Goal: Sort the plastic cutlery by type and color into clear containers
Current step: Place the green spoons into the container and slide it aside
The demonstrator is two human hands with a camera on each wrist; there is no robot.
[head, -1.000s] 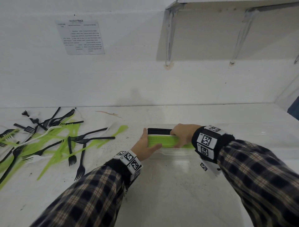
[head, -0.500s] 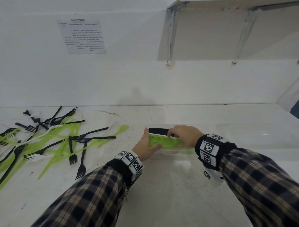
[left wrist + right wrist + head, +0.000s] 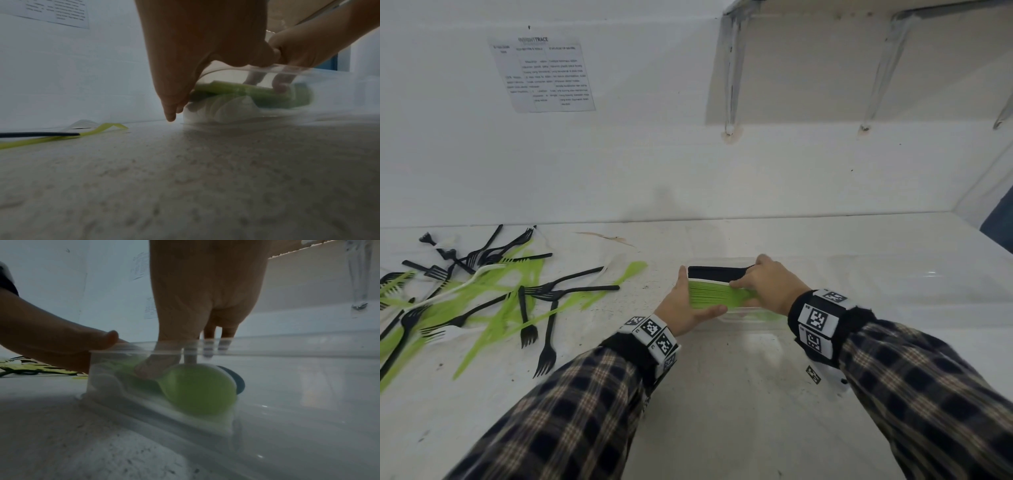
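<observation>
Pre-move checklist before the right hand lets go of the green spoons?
1. Green spoons inside clear container: ok.
2. Kept apart from black stack behind: ok.
3. Left hand braces container's left end: ok.
4. Right hand grip off the spoons: not ok, pinches them.
5. Spoons seated flat on the bottom: cannot tell, blurred.
6. Loose cutlery pile sorted: not ok.

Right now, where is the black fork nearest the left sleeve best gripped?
Pinch the black fork by its thin handle just above the tines, probably from above, across its width. That stretch lies flat on bare table; its far end meets green cutlery and another fork.
</observation>
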